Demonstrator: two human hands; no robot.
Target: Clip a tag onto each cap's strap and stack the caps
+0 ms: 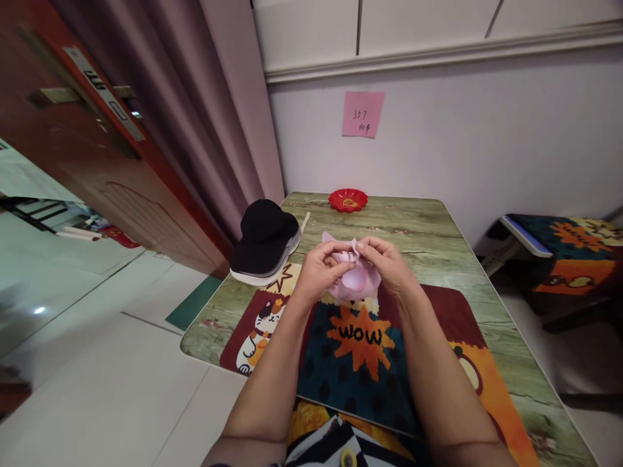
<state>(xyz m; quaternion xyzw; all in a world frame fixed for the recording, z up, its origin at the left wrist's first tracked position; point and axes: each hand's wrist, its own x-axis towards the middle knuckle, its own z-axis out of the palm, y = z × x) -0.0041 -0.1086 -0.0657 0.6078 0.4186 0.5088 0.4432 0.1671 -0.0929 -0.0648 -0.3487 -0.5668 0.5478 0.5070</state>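
Note:
A light pink cap (354, 280) is held up over the printed mat, with its strap and a small metal buckle towards the top. My left hand (322, 267) pinches the strap beside the buckle between thumb and fingers. On the other side, my right hand (385, 258) grips the strap's end with thumb and forefinger. At the table's left edge lies a stack of caps (265, 240), a black one on top and lighter brims beneath.
A red scalloped dish (348, 200) stands at the back of the green wood-patterned table (418, 224). The colourful mat (360, 370) lies under my forearms. A door and curtain are at left, a second table (574, 253) at right.

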